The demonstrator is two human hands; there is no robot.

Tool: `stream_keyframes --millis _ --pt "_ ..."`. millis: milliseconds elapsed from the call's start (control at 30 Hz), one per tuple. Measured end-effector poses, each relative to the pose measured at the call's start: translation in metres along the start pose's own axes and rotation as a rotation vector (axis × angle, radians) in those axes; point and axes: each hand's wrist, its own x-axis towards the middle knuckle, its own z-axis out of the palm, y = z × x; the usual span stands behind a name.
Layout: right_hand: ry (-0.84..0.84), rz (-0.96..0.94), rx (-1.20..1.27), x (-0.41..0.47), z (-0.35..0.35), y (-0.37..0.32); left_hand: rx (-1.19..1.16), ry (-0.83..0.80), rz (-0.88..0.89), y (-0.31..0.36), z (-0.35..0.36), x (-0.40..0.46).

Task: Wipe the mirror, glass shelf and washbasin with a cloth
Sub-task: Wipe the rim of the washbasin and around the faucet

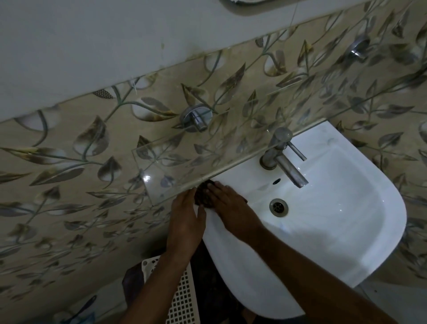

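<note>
The white washbasin (335,231) hangs on the tiled wall and fills the right half of the view. A dark cloth (202,196) lies on its left rim, just below the edge of the glass shelf (208,148). My right hand (228,208) presses flat on the cloth with the fingers pointing toward the wall. My left hand (187,219) rests on the basin's left edge beside the cloth, fingers together, touching its side. The glass shelf is clear and bare, held by chrome brackets (196,116). Only the bottom edge of the mirror (240,2) shows at the top.
A chrome tap (285,159) stands at the back of the basin, its spout over the bowl, with the drain (278,206) below it. A white perforated plastic basket (178,293) sits under the basin's left side. A second bracket (357,47) is at the upper right.
</note>
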Motion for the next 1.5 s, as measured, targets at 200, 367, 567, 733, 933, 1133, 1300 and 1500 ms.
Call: stream_keyframes --millis 200,367,567,733,933,1133,1300,1500 --pt "0.166 0.454 -0.053 0.016 -0.015 0.04 -0.025 0.013 -0.08 -0.011 -0.007 -0.013" --pt "0.183 0.529 0.123 0.032 0.007 -0.02 -0.024 0.017 -0.072 -0.017 -0.01 -0.012" --pt "0.046 0.424 0.195 0.013 0.023 -0.083 -0.117 0.027 -0.185 -0.009 -0.023 -0.028" --pt "0.005 0.379 0.271 -0.027 -0.004 -0.096 -0.144 -0.068 -0.184 -0.01 -0.018 -0.046" --pt "-0.03 0.412 0.161 -0.116 -0.039 -0.124 -0.16 -0.105 -0.161 -0.013 -0.004 -0.071" --pt "-0.029 0.47 0.121 -0.176 -0.04 -0.134 -0.17 -0.165 -0.124 -0.02 0.002 -0.107" --pt "-0.128 0.464 0.077 -0.137 -0.023 -0.136 -0.261 -0.149 -0.141 -0.012 -0.002 -0.121" --pt "-0.172 0.596 0.067 -0.069 0.008 -0.126 -0.243 -0.094 -0.169 -0.025 -0.005 -0.14"
